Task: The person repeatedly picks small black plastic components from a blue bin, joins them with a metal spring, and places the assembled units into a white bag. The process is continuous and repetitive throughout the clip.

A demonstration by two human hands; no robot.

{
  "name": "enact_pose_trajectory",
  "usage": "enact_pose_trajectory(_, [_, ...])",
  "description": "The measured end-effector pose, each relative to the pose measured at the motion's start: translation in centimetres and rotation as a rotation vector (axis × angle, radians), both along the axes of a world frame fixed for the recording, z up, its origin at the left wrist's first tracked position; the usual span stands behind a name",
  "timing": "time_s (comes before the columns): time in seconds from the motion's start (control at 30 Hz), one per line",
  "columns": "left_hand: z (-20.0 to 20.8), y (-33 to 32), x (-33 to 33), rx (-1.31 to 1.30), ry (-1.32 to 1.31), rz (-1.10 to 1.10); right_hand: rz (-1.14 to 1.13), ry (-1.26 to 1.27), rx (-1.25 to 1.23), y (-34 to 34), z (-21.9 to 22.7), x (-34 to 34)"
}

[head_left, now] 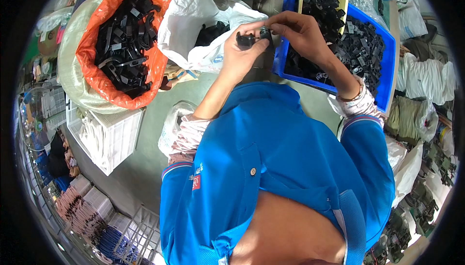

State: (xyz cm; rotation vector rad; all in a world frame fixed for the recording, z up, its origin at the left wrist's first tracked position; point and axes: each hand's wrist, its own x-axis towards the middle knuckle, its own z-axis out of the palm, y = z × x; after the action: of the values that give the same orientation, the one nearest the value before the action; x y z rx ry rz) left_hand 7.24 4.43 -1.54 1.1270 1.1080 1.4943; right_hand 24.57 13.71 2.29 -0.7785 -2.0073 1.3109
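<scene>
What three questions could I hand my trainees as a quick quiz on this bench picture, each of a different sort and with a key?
1. Multiple choice: what colour is the large tray at the person's right? A green; B blue; C white.

2. True or false: the white sack stands between the orange-rimmed sack and that tray.

3. Short answer: which of the person's hands is wrapped around the small black part?

Key: 1 B; 2 true; 3 the left hand.
</scene>
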Motion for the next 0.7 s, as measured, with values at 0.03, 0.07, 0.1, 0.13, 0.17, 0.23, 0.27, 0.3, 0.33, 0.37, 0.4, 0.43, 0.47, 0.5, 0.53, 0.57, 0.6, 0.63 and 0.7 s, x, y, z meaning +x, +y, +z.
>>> enact_pose_trajectory(0.03, [-0.1, -0.1, 0.0, -0.041, -0.120, 0.039, -0.036, 0.094, -0.119, -0.3, -0.2, -0.3])
enact_pose_trajectory(0.07, [-0.1, -0.1, -0.2, -0.039, -0.134, 0.084, -0.071, 0.187, -0.240, -0.6, -0.5, -0.6])
enact_pose_trajectory(0.1, [-0.1, 0.0, -0.3, -0.036, -0.146, 0.132, -0.117, 0.120, -0.302, -1.3, -0.7, -0.7])
enact_pose_trajectory(0.13, [-0.1, 0.0, -0.4, -0.033, -0.159, 0.179, -0.108, 0.151, -0.384, -2.3, -1.2, -1.0])
enact_pose_trajectory(0.17, [-0.4, 0.3, -0.4, -0.015, -0.139, 0.193, -0.112, 0.180, -0.488, -3.5, -1.7, -1.4])
enact_pose_trajectory(0.23, [-0.5, 0.5, -0.6, 0.011, -0.059, 0.216, -0.154, 0.272, -0.604, -4.8, -2.7, -2.7])
enact_pose_trajectory(0.27, [-0.5, 0.6, -0.7, 0.025, -0.018, 0.222, -0.169, 0.320, -0.631, -4.6, -3.2, -2.6])
enact_pose_trajectory(0.3, [-0.1, 0.5, -1.3, -0.019, 0.028, 0.205, -0.186, 0.369, -0.657, -4.2, -3.7, -2.6])
enact_pose_trajectory(0.33, [-0.1, 0.7, -2.1, 0.066, 0.187, 0.198, -0.204, 0.418, -0.683, -3.9, -4.1, -2.4])
enact_pose_trajectory(0.37, [0.1, 1.1, -3.0, 0.152, 0.346, 0.196, -0.164, 0.408, -0.684, -3.6, -4.0, -2.0])
enact_pose_trajectory(0.4, [0.3, 1.4, -3.5, 0.239, 0.504, 0.193, -0.147, 0.395, -0.716, -3.4, -3.8, -1.8])
enact_pose_trajectory(0.43, [0.6, 1.3, -3.9, 0.274, 0.587, 0.178, -0.131, 0.382, -0.749, -3.3, -3.6, -1.7])
enact_pose_trajectory(0.47, [1.4, 1.4, -4.0, 0.257, 0.618, 0.152, -0.118, 0.369, -0.780, -3.1, -3.4, -1.6])
enact_pose_trajectory(0.5, [2.2, 1.3, -4.0, 0.241, 0.649, 0.126, -0.139, 0.363, -0.782, -3.0, -3.3, -1.5])
enact_pose_trajectory(0.53, [2.5, 1.3, -4.1, 0.224, 0.680, 0.099, -0.159, 0.357, -0.784, -2.9, -3.2, -1.5])
enact_pose_trajectory(0.57, [2.4, 1.4, -4.3, 0.279, 0.713, 0.103, -0.173, 0.350, -0.788, -2.9, -3.2, -1.5])
enact_pose_trajectory(0.6, [2.2, 1.6, -4.6, 0.333, 0.747, 0.107, -0.156, 0.348, -0.773, -2.7, -3.2, -1.5])
enact_pose_trajectory(0.63, [2.1, 1.7, -4.7, 0.387, 0.781, 0.111, -0.139, 0.346, -0.758, -2.4, -3.2, -1.3])
enact_pose_trajectory(0.7, [2.2, 1.7, -4.7, 0.341, 0.733, 0.096, -0.117, 0.360, -0.739, -2.2, -3.5, -1.2])
